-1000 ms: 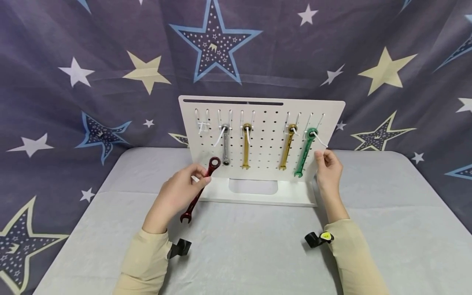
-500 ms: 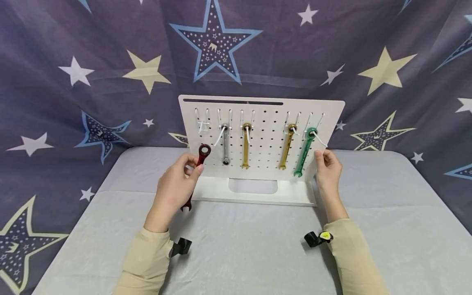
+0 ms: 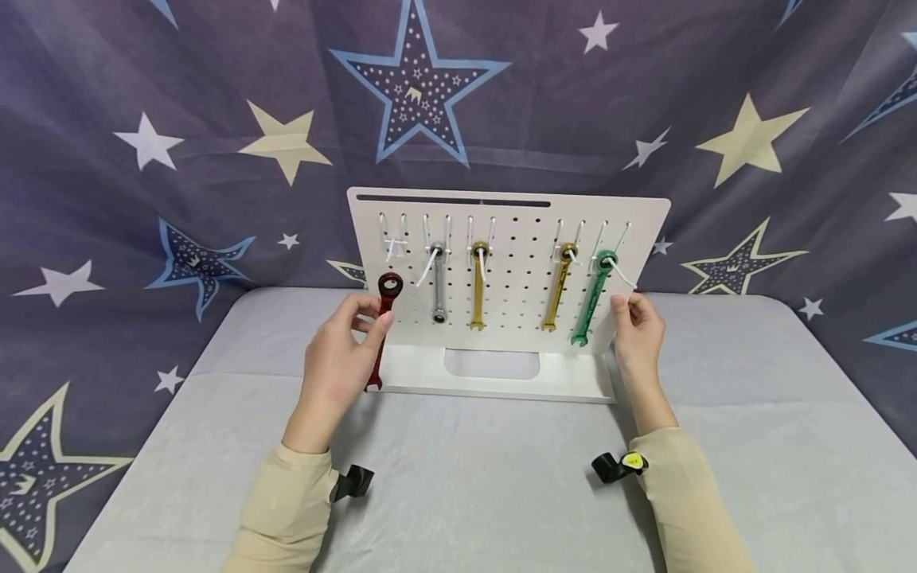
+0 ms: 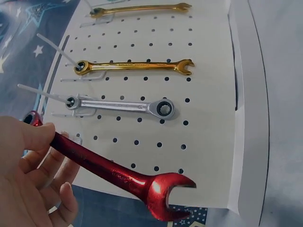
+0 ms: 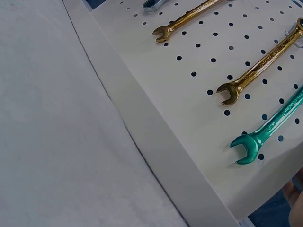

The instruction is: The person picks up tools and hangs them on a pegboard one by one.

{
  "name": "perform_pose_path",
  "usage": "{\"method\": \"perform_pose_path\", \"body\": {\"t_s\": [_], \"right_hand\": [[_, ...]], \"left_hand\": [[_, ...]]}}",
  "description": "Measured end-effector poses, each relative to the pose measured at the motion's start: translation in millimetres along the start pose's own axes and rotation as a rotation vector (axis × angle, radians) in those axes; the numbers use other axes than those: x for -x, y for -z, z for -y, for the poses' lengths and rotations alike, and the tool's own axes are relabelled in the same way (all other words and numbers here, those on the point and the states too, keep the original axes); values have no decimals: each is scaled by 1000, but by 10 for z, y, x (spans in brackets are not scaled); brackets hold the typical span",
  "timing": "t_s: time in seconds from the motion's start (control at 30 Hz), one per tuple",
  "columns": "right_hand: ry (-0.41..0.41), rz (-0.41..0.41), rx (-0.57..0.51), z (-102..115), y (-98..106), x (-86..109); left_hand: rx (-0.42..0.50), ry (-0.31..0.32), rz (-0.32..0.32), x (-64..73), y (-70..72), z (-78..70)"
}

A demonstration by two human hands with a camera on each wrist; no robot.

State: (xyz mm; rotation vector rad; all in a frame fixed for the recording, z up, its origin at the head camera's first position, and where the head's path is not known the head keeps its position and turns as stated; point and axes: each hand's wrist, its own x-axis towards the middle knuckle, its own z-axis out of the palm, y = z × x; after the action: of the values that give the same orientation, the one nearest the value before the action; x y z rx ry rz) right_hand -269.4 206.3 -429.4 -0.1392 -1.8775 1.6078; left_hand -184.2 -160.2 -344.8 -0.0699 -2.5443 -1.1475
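Note:
My left hand (image 3: 337, 362) pinches a red ratcheting combination wrench (image 4: 113, 172) between thumb and fingers. The wrench stands nearly upright in the head view, ring end up, in front of the pegboard's lower left edge. Above it, a white hook (image 3: 392, 245) on the white pegboard (image 3: 526, 298) carries nothing. My right hand (image 3: 640, 334) holds the board's right edge, thumb in front; its other fingers are partly hidden. From other hooks hang a silver double-ring wrench (image 4: 118, 105), two gold wrenches (image 3: 478, 290) and a green wrench (image 5: 270, 125) nearest my right hand.
The pegboard's white base (image 3: 566, 378) rests on a table with a grey cloth (image 3: 473, 477). A dark curtain with stars (image 3: 544, 95) hangs close behind. Hook tips stick out toward me from the board. A black wrist mount (image 3: 353, 482) sits on each sleeve.
My left hand has moved left and slightly up, bringing the red wrench to the board's left edge and turning it more upright. My right hand has stayed at the board's edge.

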Motion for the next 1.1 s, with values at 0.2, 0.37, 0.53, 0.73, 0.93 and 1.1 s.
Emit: {"method": "perform_pose_path", "body": {"t_s": [0.2, 0.37, 0.53, 0.73, 0.93, 1.1], "right_hand": [[-10, 3, 0, -8, 0, 1], [-13, 0, -7, 7, -8, -6], [-24, -4, -24, 56, -9, -3], [8, 6, -36, 307, 4, 88], [10, 19, -23, 361, 1, 117], [-9, 8, -4, 151, -2, 41]], "left_hand": [[110, 13, -40, -1, -9, -35], [169, 24, -109, -2, -36, -80], [291, 5, -178, -27, -89, -103], [376, -4, -188, -86, -119, -69], [379, 25, -180, -133, -134, -52], [382, 38, -188, -166, -134, -43]]}}
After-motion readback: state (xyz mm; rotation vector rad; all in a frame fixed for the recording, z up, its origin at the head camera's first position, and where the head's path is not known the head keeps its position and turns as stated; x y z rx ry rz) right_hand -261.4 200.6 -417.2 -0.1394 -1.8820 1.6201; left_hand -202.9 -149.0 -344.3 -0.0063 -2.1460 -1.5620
